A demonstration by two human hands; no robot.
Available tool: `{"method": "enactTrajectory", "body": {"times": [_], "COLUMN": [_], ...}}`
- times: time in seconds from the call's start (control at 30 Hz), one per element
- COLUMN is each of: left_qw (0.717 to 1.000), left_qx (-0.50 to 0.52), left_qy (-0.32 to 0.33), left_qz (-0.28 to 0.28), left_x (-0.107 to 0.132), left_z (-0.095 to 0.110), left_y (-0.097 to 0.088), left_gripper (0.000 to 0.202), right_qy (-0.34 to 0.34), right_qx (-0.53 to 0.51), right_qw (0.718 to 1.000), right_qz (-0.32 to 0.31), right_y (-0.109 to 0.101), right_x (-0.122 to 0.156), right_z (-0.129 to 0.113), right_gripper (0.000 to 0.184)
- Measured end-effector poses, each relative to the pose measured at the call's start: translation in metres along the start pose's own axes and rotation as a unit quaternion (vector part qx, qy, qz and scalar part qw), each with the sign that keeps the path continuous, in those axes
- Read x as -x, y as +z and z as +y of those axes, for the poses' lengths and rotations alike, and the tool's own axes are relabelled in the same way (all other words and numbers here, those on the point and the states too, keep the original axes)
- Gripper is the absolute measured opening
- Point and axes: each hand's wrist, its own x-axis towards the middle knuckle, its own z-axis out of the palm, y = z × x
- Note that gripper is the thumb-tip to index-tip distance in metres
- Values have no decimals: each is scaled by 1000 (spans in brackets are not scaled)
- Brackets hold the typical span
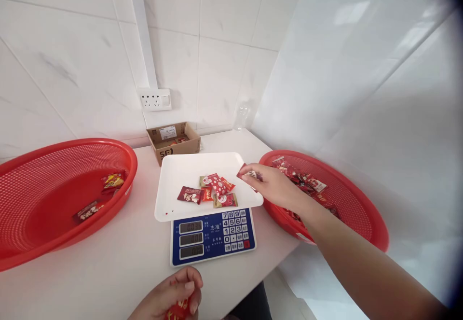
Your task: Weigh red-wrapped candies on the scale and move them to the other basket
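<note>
Several packets (219, 184) already on the scale's tray (173, 173), loads left in the right-side basket (361, 218). The right hand (277, 184)'s pinching another packet (242, 169) by the tray's edge; left hand (170, 295)'s curled round a red wrapper (177, 310).

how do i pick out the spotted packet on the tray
Find the scale with the blue front, and the white tray on top. Near its middle, the spotted packet is red with white dots all over, unlike its neighbours.

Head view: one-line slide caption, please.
Right hand holds a small red packet by the white plastic tray of a blue-and-white scale; left hand holds red, yellow-lettered packaging.
</note>
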Motion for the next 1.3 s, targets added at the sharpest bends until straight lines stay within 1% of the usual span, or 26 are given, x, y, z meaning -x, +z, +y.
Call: {"method": "enactTrajectory", "body": {"times": [0.07,0.17,0.23,0.3,0.37,0.43,0.5,0.6,0.73,0.87,1.03,1.23,1.3], "left_qw": [1000,998,996,994,992,990,989,988,987,986,987,985,986], "left_qx": [-20,-49,-69,-95,-116,-125,-131,-141,-150,-157,-147,-158,-150], "left_qy": [-16,-46,-51,-49,-52,-55,-57,-53,-54,-54,-67,-61,-67], "left_qz": [-1,0,-1,-10,-21,-28,-27,-20,-24,-27,-17,-36,-40], "left_x": [-2,-2,-1,0,0,0,-1,-1,0,0,0,-1,-2], "left_z": [0,-2,-3,-4,-5,-5,-5,-4,-4,-5,-6,-2,-2], "left_y": [1,7,13,17,19,20,20,20,20,17,17,18,18], "left_gripper": [31,29,25,21,20,20,20,20,19,20,22,23,23], "right_qy": [-1,31,75,128,172,206,233,268,291,279,280,251,247], "right_qx": [-6,-10,-13,-4,8,17,25,37,44,32,44,38,26], "right_qw": [1000,997,992,980,966,954,946,939,931,932,931,935,935], "right_qz": [31,70,104,152,195,218,222,214,217,230,231,248,253], "right_y": [-6,-7,-3,2,6,10,12,13,12,12,14,15,16], "right_x": [22,57,76,92,104,112,116,117,115,114,114,114,115], "right_z": [2,11,24,41,58,71,77,79,79,83,89,93,94], "right_gripper": [25,30,33,36,38,40,43,46,48,51,47,41,42]}}
